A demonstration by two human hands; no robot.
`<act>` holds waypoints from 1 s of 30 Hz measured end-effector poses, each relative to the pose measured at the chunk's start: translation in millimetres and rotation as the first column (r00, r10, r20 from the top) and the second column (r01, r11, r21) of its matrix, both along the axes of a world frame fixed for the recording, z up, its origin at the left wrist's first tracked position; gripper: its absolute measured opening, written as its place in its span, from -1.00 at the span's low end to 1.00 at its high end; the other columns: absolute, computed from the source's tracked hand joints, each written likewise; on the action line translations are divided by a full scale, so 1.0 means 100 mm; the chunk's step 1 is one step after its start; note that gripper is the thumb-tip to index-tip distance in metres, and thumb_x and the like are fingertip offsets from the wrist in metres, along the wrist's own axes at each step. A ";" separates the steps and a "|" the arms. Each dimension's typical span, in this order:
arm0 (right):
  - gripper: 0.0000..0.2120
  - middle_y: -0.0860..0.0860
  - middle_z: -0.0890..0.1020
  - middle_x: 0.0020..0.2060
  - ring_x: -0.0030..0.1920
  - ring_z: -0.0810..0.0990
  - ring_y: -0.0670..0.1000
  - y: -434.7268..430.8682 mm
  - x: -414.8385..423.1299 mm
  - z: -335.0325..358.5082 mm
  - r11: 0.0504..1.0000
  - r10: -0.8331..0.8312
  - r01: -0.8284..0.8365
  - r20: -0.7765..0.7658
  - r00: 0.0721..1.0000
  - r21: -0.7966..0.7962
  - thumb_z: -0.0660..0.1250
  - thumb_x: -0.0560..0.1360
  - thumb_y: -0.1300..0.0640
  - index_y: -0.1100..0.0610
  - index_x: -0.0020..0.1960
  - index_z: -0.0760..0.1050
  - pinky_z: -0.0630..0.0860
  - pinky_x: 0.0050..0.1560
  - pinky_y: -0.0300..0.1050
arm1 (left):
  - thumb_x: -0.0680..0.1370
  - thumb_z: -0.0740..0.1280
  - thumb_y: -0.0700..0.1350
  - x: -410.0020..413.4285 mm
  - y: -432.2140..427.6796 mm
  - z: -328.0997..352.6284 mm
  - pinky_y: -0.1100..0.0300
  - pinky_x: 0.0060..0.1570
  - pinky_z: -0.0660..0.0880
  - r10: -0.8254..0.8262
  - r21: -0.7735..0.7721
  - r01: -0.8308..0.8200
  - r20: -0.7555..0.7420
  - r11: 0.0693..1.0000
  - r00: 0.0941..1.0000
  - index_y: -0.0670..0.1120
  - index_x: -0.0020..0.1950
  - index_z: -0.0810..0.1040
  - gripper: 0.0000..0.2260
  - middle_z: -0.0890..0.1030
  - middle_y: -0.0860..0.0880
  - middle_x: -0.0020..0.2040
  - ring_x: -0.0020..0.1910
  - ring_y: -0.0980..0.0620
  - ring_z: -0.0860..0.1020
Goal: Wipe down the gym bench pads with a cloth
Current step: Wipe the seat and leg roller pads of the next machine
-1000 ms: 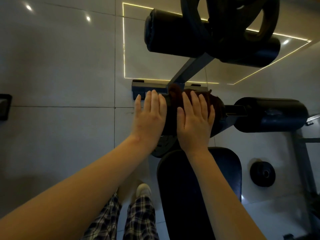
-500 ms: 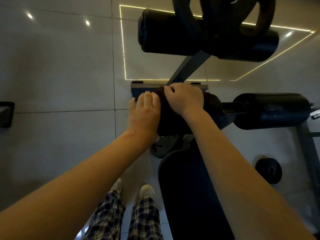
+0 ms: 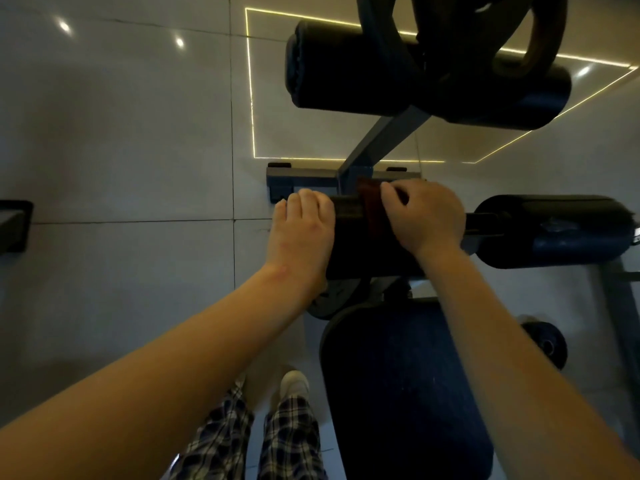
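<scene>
A dark roller pad lies crosswise at the head of the bench seat. My left hand curls over the roller's left end and holds it. My right hand grips a dark red cloth wrapped over the top of the same roller, fingers curled down its far side. Only a strip of the cloth shows to the left of the fingers. A second roller pad sits to the right on the same bar.
A larger roller pad and a weight plate hang above on a blue frame arm. A small weight plate lies on the tiled floor at right. My checked trouser legs and white shoes stand left of the bench.
My right hand went from flat on the cloth to curled over the roller's top, then slid to the right along it. My left hand stayed on the left end.
</scene>
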State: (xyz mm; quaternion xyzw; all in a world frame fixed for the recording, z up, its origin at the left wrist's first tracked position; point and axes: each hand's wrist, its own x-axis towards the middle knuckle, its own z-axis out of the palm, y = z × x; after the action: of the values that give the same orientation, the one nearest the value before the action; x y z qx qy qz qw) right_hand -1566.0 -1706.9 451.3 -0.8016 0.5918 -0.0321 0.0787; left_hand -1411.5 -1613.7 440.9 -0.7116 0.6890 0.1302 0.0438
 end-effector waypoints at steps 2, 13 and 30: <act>-0.55 -0.03 0.47 -0.36 -0.27 0.47 0.04 -0.25 0.02 0.07 0.976 -0.028 0.053 -0.118 0.993 0.213 0.02 0.61 -0.19 0.04 -0.17 0.54 0.30 -0.22 -0.11 | 0.36 0.49 0.07 0.01 -0.01 0.02 -0.01 0.43 0.21 -0.002 0.018 0.002 -0.023 1.000 1.000 -0.22 0.46 0.05 -0.12 0.23 -0.22 0.41 0.38 -0.18 0.28; -0.49 0.11 0.21 0.52 0.55 0.06 0.12 0.98 -0.28 -0.39 0.976 -0.006 0.035 0.134 0.991 -0.213 -0.07 0.66 -0.10 0.14 0.52 0.15 -0.03 0.52 0.13 | 0.34 0.51 0.03 -0.09 0.03 0.02 -0.02 0.37 0.26 0.005 0.040 -0.010 0.114 0.999 0.993 -0.28 0.44 -0.04 -0.05 0.18 -0.29 0.43 0.41 -0.23 0.26; -0.80 -0.12 0.50 -0.23 -0.20 0.48 -0.18 0.27 -0.19 0.17 0.961 -0.272 0.237 0.624 0.733 0.140 0.19 0.64 0.10 0.20 0.04 0.52 0.43 -0.17 -0.38 | 0.30 0.36 0.44 0.04 -0.01 0.19 -0.29 0.39 -0.27 -0.038 0.150 0.039 -0.012 0.988 0.999 -0.17 0.48 -0.46 0.25 -0.33 -0.26 0.52 0.53 -0.28 -0.21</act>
State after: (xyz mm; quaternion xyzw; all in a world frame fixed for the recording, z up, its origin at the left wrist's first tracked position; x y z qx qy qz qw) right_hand -1585.4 -1679.9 468.0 -0.6520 0.6343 -0.2974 0.2900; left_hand -1407.4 -1614.5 459.5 -0.6923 0.6910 0.1844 0.0966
